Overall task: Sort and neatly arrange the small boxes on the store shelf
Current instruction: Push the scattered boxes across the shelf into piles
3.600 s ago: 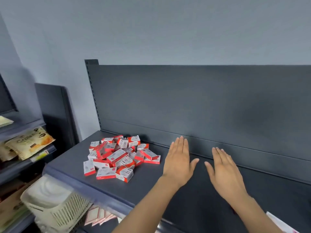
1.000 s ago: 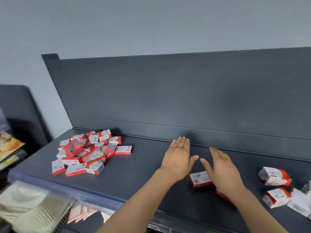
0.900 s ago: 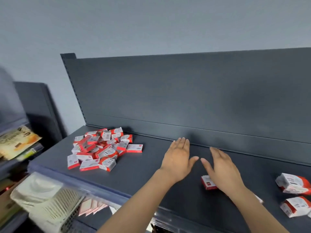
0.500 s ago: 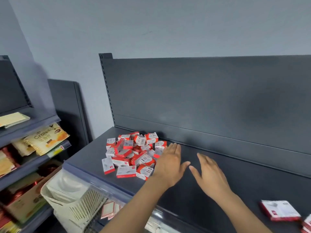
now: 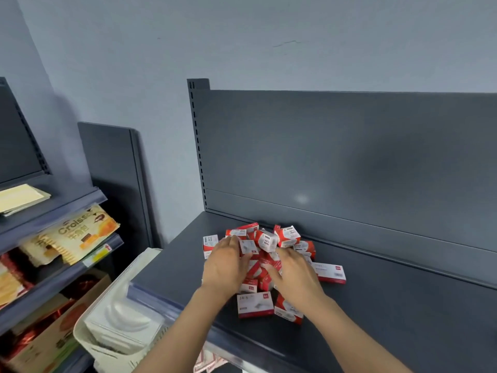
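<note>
A heap of small red-and-white cardboard boxes [image 5: 266, 240] is lying jumbled on the dark grey metal shelf [image 5: 403, 319], towards its left end and close to the upright grey back panel [image 5: 349, 157]; the person is reaching in with both arms from the front edge. The left hand [image 5: 226, 267] is resting on the left side of the heap, fingers stretched forward over the boxes, released and clasping nothing that I can make out; the right hand [image 5: 293, 275] is lying on the right side, fingers spread and pointing inward, likewise holding nothing. One long flat red-and-white box [image 5: 329, 273] is sitting at the heap's right edge, just beside the right hand; a front box marked 24/6 [image 5: 255, 305] is lying label-up between the two wrists. Off to the left, a white plastic basket [image 5: 118, 327] is standing below the shelf, and a yellow croissant packet [image 5: 80, 235] is leaning on the neighbouring rack.
</note>
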